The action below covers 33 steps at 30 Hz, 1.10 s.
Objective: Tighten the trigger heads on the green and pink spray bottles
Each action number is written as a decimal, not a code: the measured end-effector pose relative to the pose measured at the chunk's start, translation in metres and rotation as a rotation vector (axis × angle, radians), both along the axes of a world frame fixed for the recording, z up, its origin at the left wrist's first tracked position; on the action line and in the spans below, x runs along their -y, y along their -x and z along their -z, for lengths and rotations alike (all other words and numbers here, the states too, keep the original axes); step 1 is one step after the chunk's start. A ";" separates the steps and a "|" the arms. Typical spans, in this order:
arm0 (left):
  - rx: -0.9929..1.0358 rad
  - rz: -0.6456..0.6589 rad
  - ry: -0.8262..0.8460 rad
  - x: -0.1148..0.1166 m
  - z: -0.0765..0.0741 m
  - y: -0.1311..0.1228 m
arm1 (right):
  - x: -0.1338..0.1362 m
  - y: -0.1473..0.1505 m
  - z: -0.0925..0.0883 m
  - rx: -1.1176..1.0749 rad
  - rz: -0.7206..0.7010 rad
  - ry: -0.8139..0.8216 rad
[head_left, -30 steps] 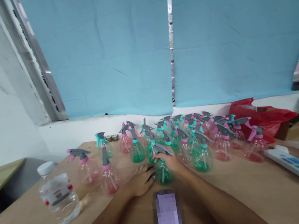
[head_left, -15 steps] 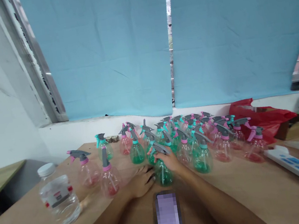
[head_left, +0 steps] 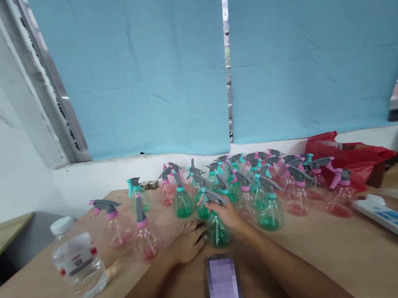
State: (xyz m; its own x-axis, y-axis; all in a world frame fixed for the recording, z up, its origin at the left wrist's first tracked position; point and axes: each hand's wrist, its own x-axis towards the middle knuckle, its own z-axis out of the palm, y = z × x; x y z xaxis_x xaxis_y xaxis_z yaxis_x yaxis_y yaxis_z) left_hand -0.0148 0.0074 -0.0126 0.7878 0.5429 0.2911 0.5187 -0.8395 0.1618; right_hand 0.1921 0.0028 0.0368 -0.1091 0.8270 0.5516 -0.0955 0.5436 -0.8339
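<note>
A green spray bottle (head_left: 218, 232) with a grey trigger head stands upright on the wooden table, near the middle. Around its neck and trigger, my right hand (head_left: 225, 210) is closed. My left hand (head_left: 188, 242) lies palm down on the table just left of that bottle, its fingers stretched out and holding nothing; I cannot tell whether its fingertips touch the bottle. Left of this hand stands a pink spray bottle (head_left: 148, 242), with another pink spray bottle (head_left: 119, 232) behind it. To the right of my right hand is a green spray bottle (head_left: 270, 215).
Several more green and pink spray bottles crowd the table's back. A clear water bottle (head_left: 80, 267) is at the left. On the right lie a white power strip (head_left: 394, 220), a red plastic bag (head_left: 356, 164) and a cardboard box (head_left: 396, 168). A blurred-out phone-like object (head_left: 223, 288) lies in front.
</note>
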 end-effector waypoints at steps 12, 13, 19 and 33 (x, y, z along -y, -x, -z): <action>0.022 -0.002 -0.007 0.000 0.002 0.001 | -0.003 0.000 0.003 0.038 0.023 -0.026; 0.023 -0.004 -0.009 0.000 0.002 0.001 | -0.003 0.000 0.003 0.035 0.020 -0.020; 0.012 -0.005 -0.018 -0.002 0.005 0.001 | -0.003 0.001 0.002 -0.024 -0.005 0.030; 0.026 -0.064 0.019 0.002 -0.008 -0.004 | -0.003 0.004 0.007 -0.026 0.093 -0.010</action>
